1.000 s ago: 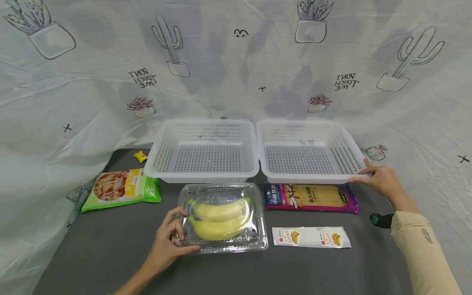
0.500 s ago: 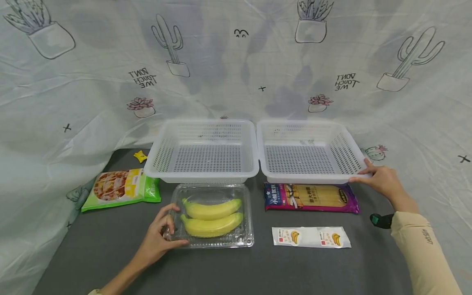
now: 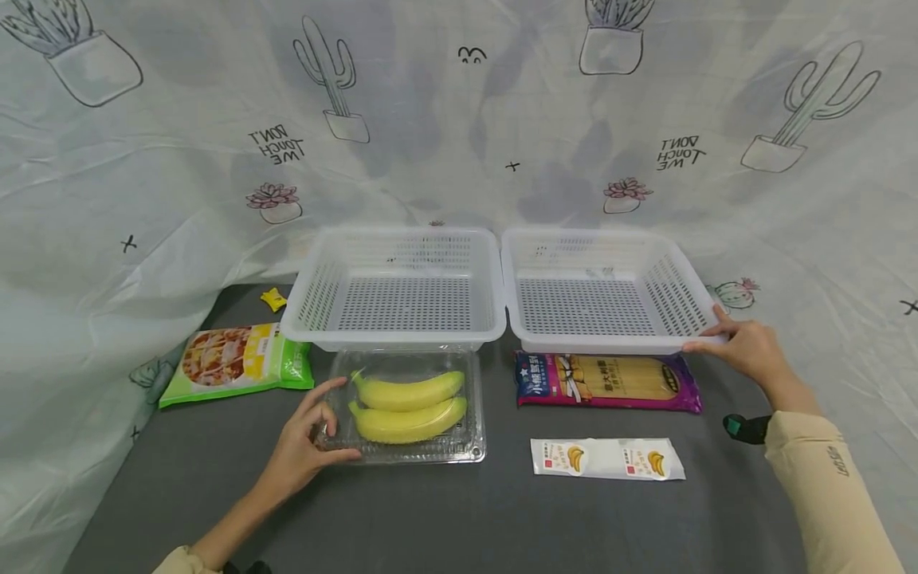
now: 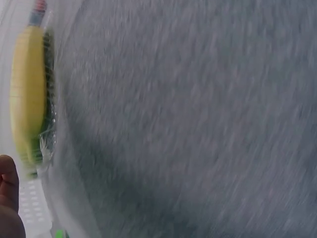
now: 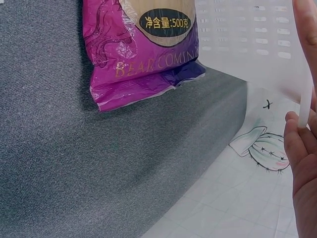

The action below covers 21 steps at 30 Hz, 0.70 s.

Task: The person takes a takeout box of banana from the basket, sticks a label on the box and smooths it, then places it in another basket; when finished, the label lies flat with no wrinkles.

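My left hand [image 3: 297, 442] grips the left side of a clear plastic clamshell box [image 3: 476, 434], with the thumb along its near edge. Two yellow bananas [image 3: 409, 422] lie inside it. In the blurred left wrist view, one banana [image 4: 28, 89] shows through the plastic and the fingers barely show. Whether the box touches the table cannot be told. At the right, my right hand [image 3: 749, 351] pinches the near right corner of the right white basket [image 3: 602, 344]; its rim stands between thumb and fingers in the right wrist view.
Left of that basket stands a second white basket [image 3: 402, 339]. A purple spaghetti pack [image 3: 617, 381], a white strip with banana pictures [image 3: 608, 459], a green food bag [image 3: 237, 363] and a small yellow packet [image 3: 273, 300] lie on the dark table [image 3: 430, 526]. A patterned cloth [image 3: 445, 119] hangs behind.
The left hand has carried the clamshell box leftward, then slightly away toward the left basket. The right hand has kept its hold on the basket corner. The head view has tilted slightly.
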{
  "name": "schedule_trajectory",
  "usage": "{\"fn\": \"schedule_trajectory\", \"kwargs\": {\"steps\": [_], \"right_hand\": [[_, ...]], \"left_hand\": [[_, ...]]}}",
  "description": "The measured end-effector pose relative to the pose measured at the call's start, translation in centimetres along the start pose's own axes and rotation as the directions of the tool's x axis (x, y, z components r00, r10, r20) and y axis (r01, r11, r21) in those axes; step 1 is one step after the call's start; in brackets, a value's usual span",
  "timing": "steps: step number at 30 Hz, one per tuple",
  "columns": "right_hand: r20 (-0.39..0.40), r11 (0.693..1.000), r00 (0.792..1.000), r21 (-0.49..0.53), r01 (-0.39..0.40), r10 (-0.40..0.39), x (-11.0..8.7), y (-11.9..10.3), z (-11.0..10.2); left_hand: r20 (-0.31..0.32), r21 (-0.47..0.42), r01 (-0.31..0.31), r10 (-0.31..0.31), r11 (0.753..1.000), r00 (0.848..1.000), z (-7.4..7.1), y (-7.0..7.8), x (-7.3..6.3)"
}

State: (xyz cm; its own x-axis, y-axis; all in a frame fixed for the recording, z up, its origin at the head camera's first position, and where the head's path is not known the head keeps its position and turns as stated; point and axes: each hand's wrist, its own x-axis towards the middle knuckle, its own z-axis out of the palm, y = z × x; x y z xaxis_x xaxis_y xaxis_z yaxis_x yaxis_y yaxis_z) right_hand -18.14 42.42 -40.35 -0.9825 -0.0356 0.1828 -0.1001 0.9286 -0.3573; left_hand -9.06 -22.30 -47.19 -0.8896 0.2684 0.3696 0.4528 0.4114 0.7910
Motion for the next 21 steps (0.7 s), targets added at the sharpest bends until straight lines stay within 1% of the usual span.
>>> {"fn": "schedule_trajectory", "kwargs": {"steps": [6,9,11,13,15,17,18,19,21], "right_hand": [[0.004,1.000,1.000,0.003,-0.012,0.012,0.0,-0.1,-0.1],[0.013,1.000,1.000,0.008,0.006,-0.006,0.3,-0.1,-0.1],[0.019,1.000,1.000,0.007,0.010,-0.010,0.4,0.3,0.0],[0.023,1.000,0.999,0.008,0.027,-0.027,0.3,0.3,-0.1],[0.035,0.999,0.999,0.006,0.032,-0.032,0.1,0.3,-0.1],[0.047,0.999,0.998,0.006,0.035,-0.035,-0.2,-0.2,-0.1],[0.044,0.999,0.998,0.005,0.040,-0.041,-0.4,-0.1,0.1],[0.046,0.999,0.998,0.010,0.033,-0.033,-0.6,-0.1,0.4],[0.022,1.000,1.000,0.024,0.019,-0.019,-1.0,0.0,1.1]], "left_hand": [[0.023,0.064,-0.007,0.005,0.998,1.000,-0.4,-0.1,0.4],[0.034,0.118,-0.010,0.006,0.993,0.999,-0.6,0.0,0.4],[0.069,0.148,-0.005,-0.006,0.989,0.998,-0.9,0.2,0.3],[0.120,0.166,-0.011,-0.009,0.986,0.993,-1.3,0.6,0.2],[0.177,0.169,-0.014,-0.016,0.986,0.984,-1.8,0.9,0.2],[0.221,0.162,-0.024,-0.012,0.987,0.975,-2.4,1.2,0.3],[0.234,0.166,-0.020,-0.019,0.986,0.972,-2.6,1.3,0.3],[0.242,0.183,-0.012,-0.033,0.983,0.970,-2.8,1.4,0.3],[0.244,0.230,0.007,-0.065,0.973,0.968,-3.1,1.7,0.4]]}}
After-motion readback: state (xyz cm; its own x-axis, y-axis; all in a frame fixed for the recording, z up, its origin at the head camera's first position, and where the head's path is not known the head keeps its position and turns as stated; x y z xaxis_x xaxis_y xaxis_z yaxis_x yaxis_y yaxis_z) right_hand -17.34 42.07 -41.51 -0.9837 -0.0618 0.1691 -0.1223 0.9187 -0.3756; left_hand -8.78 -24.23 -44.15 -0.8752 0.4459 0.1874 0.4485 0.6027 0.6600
